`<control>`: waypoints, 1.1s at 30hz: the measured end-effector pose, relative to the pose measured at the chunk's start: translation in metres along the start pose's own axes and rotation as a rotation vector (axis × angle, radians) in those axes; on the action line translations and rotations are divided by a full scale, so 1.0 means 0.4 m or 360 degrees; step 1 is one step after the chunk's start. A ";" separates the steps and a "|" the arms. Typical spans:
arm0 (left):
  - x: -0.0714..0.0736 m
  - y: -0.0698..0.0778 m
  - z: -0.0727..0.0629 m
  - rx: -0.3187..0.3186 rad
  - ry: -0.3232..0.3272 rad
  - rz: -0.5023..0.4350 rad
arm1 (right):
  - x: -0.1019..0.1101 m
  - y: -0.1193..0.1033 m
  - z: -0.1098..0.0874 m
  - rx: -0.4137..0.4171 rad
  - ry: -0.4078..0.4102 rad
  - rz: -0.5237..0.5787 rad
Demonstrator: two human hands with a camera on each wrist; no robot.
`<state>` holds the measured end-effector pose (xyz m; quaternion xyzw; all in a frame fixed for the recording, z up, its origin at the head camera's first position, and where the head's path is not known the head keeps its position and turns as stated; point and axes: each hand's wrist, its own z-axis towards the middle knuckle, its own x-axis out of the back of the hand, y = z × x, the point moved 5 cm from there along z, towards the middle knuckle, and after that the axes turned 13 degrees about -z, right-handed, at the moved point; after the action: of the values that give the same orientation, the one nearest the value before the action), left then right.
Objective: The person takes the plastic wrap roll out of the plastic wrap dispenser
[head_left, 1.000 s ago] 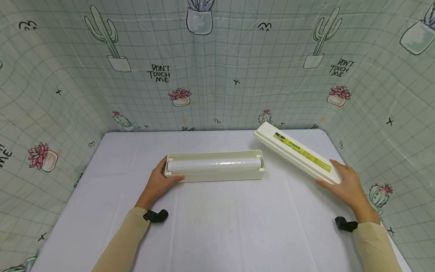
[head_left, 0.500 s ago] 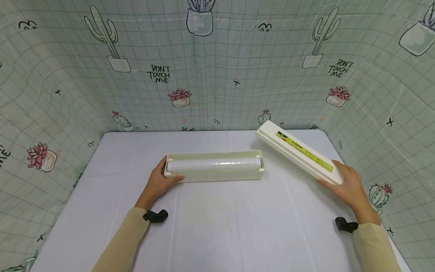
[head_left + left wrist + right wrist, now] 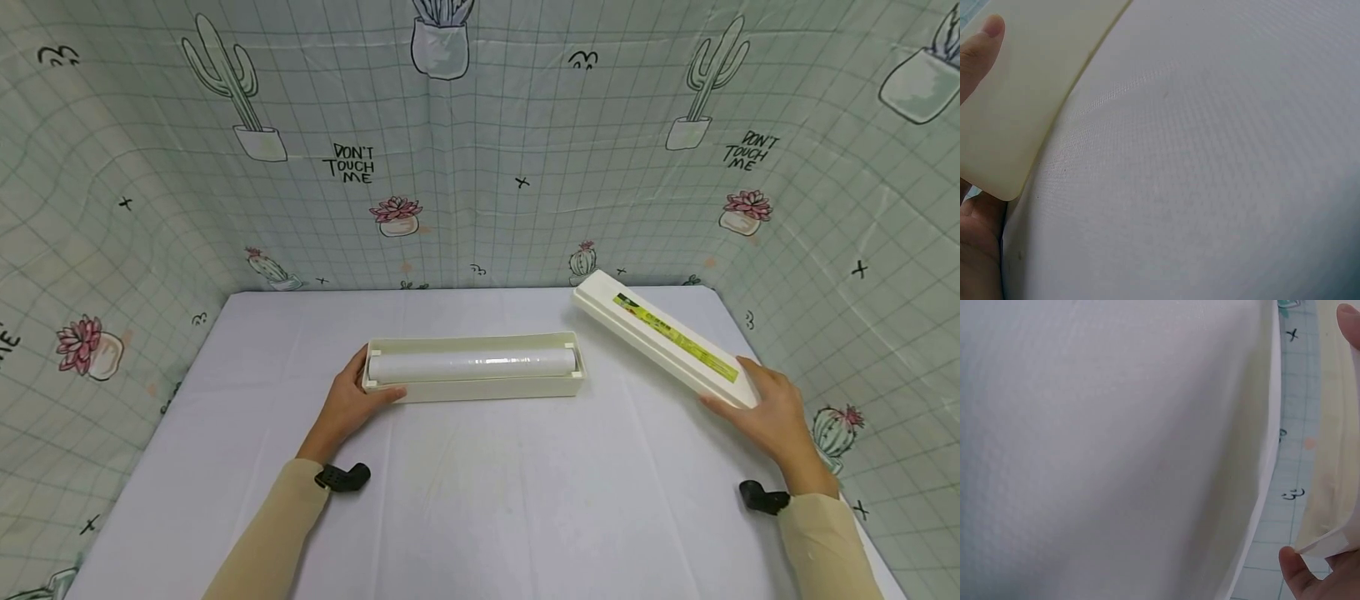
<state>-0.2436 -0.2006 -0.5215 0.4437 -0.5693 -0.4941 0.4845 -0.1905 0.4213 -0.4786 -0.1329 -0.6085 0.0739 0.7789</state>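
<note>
A long cream box [image 3: 480,388] lies in the middle of the white table, its top off, with a roll of clear plastic wrap [image 3: 472,362] inside. My left hand [image 3: 351,403] grips the box's left end, thumb on the front wall; the left wrist view shows the thumb [image 3: 985,47] on the cream box wall [image 3: 1035,94]. On the right, my right hand [image 3: 765,417] holds the near end of the long cream lid [image 3: 660,342], which bears a yellow-green label and slants away to the back left. In the right wrist view the lid's hollow underside [image 3: 1335,437] shows between thumb and fingers.
The white cloth-covered table [image 3: 480,500] extends in front of the box. A grid-patterned curtain [image 3: 480,133] with cactus prints stands at the back and both sides. Black wrist devices [image 3: 343,477] hang at both cuffs.
The lid in my right hand has shifted slightly to the right, away from the box. My left hand and the box stay in place.
</note>
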 end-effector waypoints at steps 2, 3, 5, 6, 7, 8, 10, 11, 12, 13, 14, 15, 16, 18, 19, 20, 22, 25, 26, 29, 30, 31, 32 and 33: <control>0.002 0.000 0.000 -0.0009 -0.0002 -0.0009 | -0.002 0.002 0.000 -0.0004 0.0005 -0.0009; 0.003 0.001 0.000 -0.0015 -0.0004 -0.0009 | -0.002 0.003 0.000 -0.0004 0.0009 -0.0011; 0.004 0.001 0.000 -0.0021 -0.0006 -0.0006 | -0.004 0.006 0.000 -0.0012 0.0006 -0.0004; 0.004 0.002 0.000 -0.0023 -0.0006 -0.0003 | -0.005 0.009 0.001 -0.0017 0.0004 0.0000; 0.005 0.001 0.000 -0.0024 -0.0005 0.0004 | -0.007 0.011 0.001 -0.0022 -0.0001 0.0001; 0.005 0.001 0.000 -0.0021 -0.0003 0.0002 | -0.008 0.013 0.002 -0.0026 -0.0003 0.0004; 0.005 0.000 0.000 -0.0013 0.0001 0.0007 | -0.009 0.018 0.002 -0.0034 -0.0003 0.0003; 0.004 -0.001 0.000 -0.0007 0.0001 0.0004 | -0.009 0.021 0.002 -0.0037 -0.0002 -0.0001; 0.004 -0.001 0.000 0.0000 0.0003 0.0008 | -0.010 0.023 0.003 -0.0039 -0.0002 -0.0010; 0.003 -0.001 0.000 0.0004 0.0004 0.0010 | -0.010 0.025 0.003 -0.0040 0.0001 -0.0016; 0.002 0.000 -0.001 0.0009 0.0003 0.0005 | -0.010 0.027 0.003 -0.0041 0.0004 -0.0018; 0.001 0.003 -0.002 0.0015 0.0003 0.0003 | -0.010 0.028 0.003 -0.0041 0.0006 -0.0021; -0.001 0.012 -0.006 0.0015 0.0000 0.0002 | -0.011 0.030 0.002 -0.0042 0.0004 -0.0023; -0.006 0.034 -0.016 0.0022 -0.0009 -0.0005 | -0.012 0.032 0.002 -0.0045 -0.0003 -0.0032; -0.009 0.045 -0.022 0.0027 -0.0012 -0.0010 | -0.012 0.033 0.002 -0.0045 -0.0006 -0.0034; -0.011 0.056 -0.028 0.0024 -0.0016 -0.0008 | -0.012 0.034 0.003 -0.0044 -0.0009 -0.0038; -0.015 0.076 -0.039 0.0020 -0.0023 -0.0008 | -0.013 0.036 0.003 -0.0045 -0.0015 -0.0042; -0.009 0.043 -0.025 -0.0003 -0.0021 -0.0009 | -0.013 0.041 0.004 -0.0051 -0.0021 -0.0034; -0.006 0.030 -0.019 -0.0013 -0.0019 -0.0007 | -0.014 0.043 0.004 -0.0055 -0.0023 -0.0032; 0.004 -0.007 0.000 -0.0022 -0.0013 -0.0005 | -0.015 0.048 0.006 -0.0063 -0.0024 -0.0027; 0.004 -0.007 0.001 -0.0021 -0.0013 -0.0003 | -0.015 0.050 0.006 -0.0061 -0.0020 -0.0024; 0.004 -0.007 0.002 -0.0018 -0.0013 0.0000 | -0.015 0.051 0.007 -0.0060 -0.0019 -0.0025; 0.004 -0.006 0.002 -0.0017 -0.0012 0.0001 | -0.016 0.053 0.007 -0.0059 -0.0020 -0.0027; 0.004 -0.006 0.001 -0.0019 -0.0012 0.0002 | -0.016 0.055 0.007 -0.0058 -0.0020 -0.0031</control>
<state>-0.2443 -0.2022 -0.5236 0.4387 -0.5685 -0.4989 0.4852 -0.1936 0.4406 -0.4905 -0.1406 -0.6158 0.0560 0.7732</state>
